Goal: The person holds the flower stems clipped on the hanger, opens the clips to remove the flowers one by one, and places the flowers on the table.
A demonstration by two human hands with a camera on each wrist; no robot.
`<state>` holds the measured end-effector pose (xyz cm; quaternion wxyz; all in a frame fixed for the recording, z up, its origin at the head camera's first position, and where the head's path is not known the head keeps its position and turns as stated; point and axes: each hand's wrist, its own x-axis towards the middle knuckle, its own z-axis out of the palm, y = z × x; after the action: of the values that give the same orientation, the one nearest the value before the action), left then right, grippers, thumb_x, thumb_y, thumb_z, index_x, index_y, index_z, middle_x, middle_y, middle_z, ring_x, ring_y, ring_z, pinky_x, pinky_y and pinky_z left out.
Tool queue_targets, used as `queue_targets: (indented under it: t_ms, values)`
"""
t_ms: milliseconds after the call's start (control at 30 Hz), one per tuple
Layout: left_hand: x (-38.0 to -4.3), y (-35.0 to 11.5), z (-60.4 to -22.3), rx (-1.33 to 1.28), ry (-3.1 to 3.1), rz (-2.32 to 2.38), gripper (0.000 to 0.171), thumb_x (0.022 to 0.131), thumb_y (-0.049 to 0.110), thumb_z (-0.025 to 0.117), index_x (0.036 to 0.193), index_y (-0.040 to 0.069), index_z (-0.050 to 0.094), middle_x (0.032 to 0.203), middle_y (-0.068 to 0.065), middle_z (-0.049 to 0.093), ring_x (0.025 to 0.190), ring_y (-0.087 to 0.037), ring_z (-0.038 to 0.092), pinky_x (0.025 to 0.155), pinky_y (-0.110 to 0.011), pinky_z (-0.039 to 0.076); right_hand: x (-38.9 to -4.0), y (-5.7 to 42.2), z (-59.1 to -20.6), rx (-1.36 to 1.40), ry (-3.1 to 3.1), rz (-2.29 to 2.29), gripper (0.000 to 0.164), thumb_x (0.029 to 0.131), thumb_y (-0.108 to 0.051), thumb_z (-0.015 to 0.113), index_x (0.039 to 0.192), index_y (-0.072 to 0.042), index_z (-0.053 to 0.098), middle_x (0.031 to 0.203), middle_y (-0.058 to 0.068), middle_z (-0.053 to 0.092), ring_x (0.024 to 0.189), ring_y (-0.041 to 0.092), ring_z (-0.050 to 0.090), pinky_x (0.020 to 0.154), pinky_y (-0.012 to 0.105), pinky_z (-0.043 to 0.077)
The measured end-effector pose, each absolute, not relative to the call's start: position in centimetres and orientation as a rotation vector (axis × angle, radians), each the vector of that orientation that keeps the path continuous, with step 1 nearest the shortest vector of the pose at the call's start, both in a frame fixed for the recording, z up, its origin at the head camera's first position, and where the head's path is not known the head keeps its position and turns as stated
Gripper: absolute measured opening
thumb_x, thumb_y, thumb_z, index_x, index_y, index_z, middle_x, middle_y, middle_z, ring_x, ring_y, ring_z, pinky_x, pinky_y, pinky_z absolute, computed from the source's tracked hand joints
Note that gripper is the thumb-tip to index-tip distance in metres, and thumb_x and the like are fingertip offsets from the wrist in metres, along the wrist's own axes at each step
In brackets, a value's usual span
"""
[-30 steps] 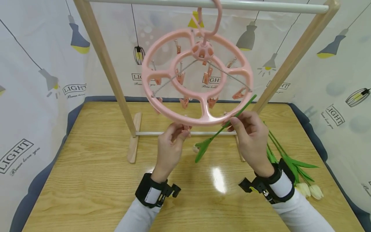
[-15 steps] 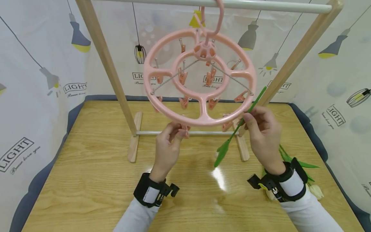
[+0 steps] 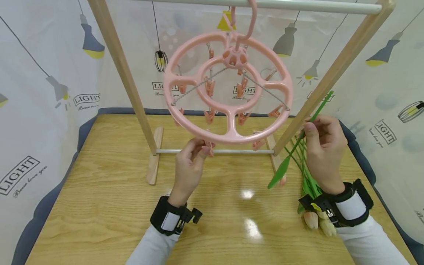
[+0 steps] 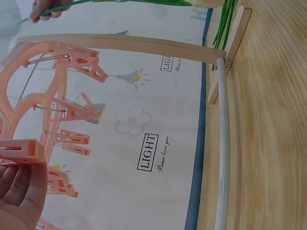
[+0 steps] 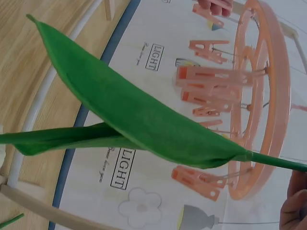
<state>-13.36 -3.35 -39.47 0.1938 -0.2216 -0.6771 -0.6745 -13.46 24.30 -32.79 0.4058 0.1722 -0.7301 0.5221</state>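
Observation:
A pink round clip hanger (image 3: pixel 232 138) hangs by its hook from the rail, with several pink clips dangling below its rings. At the ring's front edge my left hand (image 3: pixel 188 165) pinches one pink clothes clip (image 3: pixel 209 148); the left wrist view shows that clip (image 4: pixel 21 151) above the fingertips. Off to the right of the hanger, my right hand (image 3: pixel 326 154) pinches the green stem of a tulip (image 3: pixel 279 173) between thumb and fingers. Its bloom points down and lies mostly behind the leaf. In the right wrist view a broad tulip leaf (image 5: pixel 129 105) crosses in front of the clips.
A rack with wooden posts (image 3: pixel 126 77) and a white top rail (image 3: pixel 298 5) stands on the wooden table (image 3: pixel 99 221). More tulips (image 3: pixel 311 220) lie on the table at right, partly under the right wrist. Patterned cloth (image 3: pixel 39 121) surrounds the table.
My right hand has moved right with the tulip, away from the hanger's edge and past the right post. The left hand keeps its pinch on the clip, shifting slightly left.

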Motion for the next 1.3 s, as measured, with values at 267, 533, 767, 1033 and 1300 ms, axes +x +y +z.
queue_targets:
  t_ms: [267, 533, 767, 1033, 1300]
  values:
    - [-13.4, -3.5, -39.5, -0.613, -1.893, -1.901, 0.024, 0.099, 0.008, 0.056, 0.117, -0.007, 0.06, 0.093, -0.021, 0.066, 0.08, -0.01, 0.061, 0.077, -0.022, 0.056, -13.8, 26.0, -32.6, 0.338, -1.82, 1.319, 0.008, 0.098, 0.006, 0.052, 0.101, 0.012, 0.056, 0.092, -0.009, 0.06, 0.068, 0.002, 0.054, 0.063, 0.013, 0.046]
    - [-13.3, -3.6, -39.7, -0.616, -1.88, -1.918, 0.032, 0.1, 0.02, 0.054, 0.119, -0.006, 0.059, 0.092, -0.02, 0.065, 0.082, -0.01, 0.062, 0.078, -0.022, 0.057, -14.3, 28.4, -32.7, 0.198, -1.87, 1.252, 0.009, 0.1, 0.0, 0.052, 0.105, -0.002, 0.059, 0.09, -0.013, 0.058, 0.069, 0.0, 0.052, 0.063, 0.011, 0.042]
    - [-13.2, -3.6, -39.7, -0.624, -1.862, -1.923, 0.03, 0.101, 0.016, 0.054, 0.119, -0.007, 0.059, 0.092, -0.02, 0.065, 0.081, -0.01, 0.062, 0.078, -0.021, 0.056, -14.9, 30.6, -32.7, 0.108, -1.9, 1.172, 0.009, 0.101, -0.006, 0.053, 0.106, -0.008, 0.06, 0.085, -0.017, 0.055, 0.066, -0.005, 0.049, 0.061, 0.009, 0.037]
    - [-13.2, -3.8, -39.9, -0.628, -1.861, -1.926, 0.029, 0.101, 0.013, 0.053, 0.122, -0.007, 0.058, 0.094, -0.025, 0.064, 0.083, -0.011, 0.062, 0.078, -0.021, 0.057, -15.5, 32.7, -32.5, -0.085, -2.016, 1.011, 0.012, 0.103, -0.012, 0.049, 0.102, -0.018, 0.059, 0.084, -0.024, 0.048, 0.069, -0.008, 0.043, 0.062, 0.009, 0.032]
    - [-13.2, -3.9, -39.9, -0.637, -1.851, -1.918, 0.029, 0.101, 0.012, 0.053, 0.123, -0.007, 0.058, 0.094, -0.021, 0.064, 0.084, -0.011, 0.063, 0.079, -0.022, 0.057, -17.3, 36.4, -34.3, -0.18, -2.158, 0.851, 0.025, 0.104, -0.015, 0.046, 0.114, 0.004, 0.058, 0.085, -0.03, 0.043, 0.072, -0.013, 0.041, 0.063, 0.008, 0.032]
